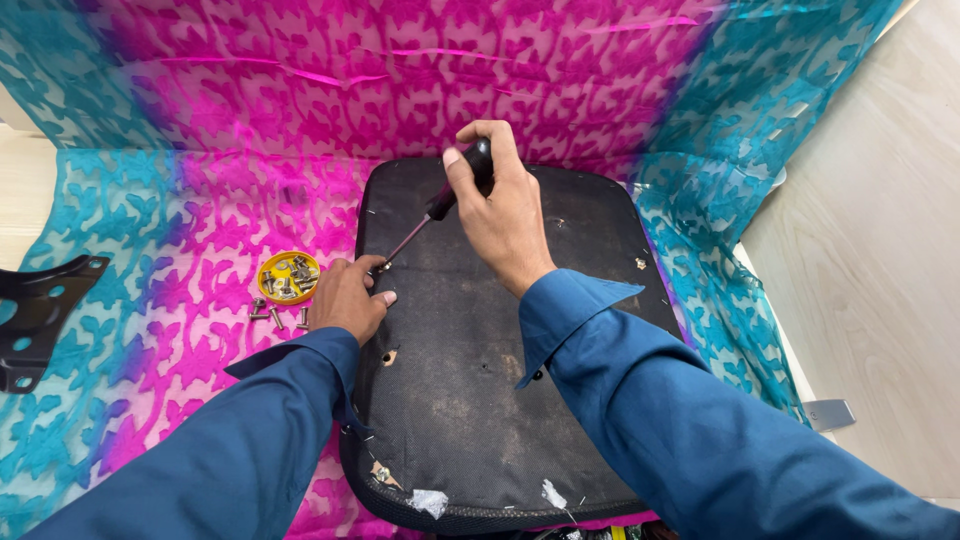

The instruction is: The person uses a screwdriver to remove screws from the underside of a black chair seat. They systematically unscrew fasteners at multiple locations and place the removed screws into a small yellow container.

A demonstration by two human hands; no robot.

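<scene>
A black chair seat [470, 380] lies underside up on a pink and teal patterned cloth [150, 230]. My right hand [505, 205] grips the black handle of a screwdriver [435, 210] whose shaft slants down left to the seat's left edge. My left hand [348, 297] rests at that edge, fingertips pinched beside the screwdriver tip; what they hold is hidden. A yellow lid [288, 277] with several screws sits just left of my left hand. A few loose screws [272, 315] lie beside it.
A black metal bracket [35, 315] lies at the far left on the cloth. A light wooden floor [870, 250] shows on the right. A small metal piece [828, 413] pokes out at the cloth's right edge. The seat has several screw holes [389, 357].
</scene>
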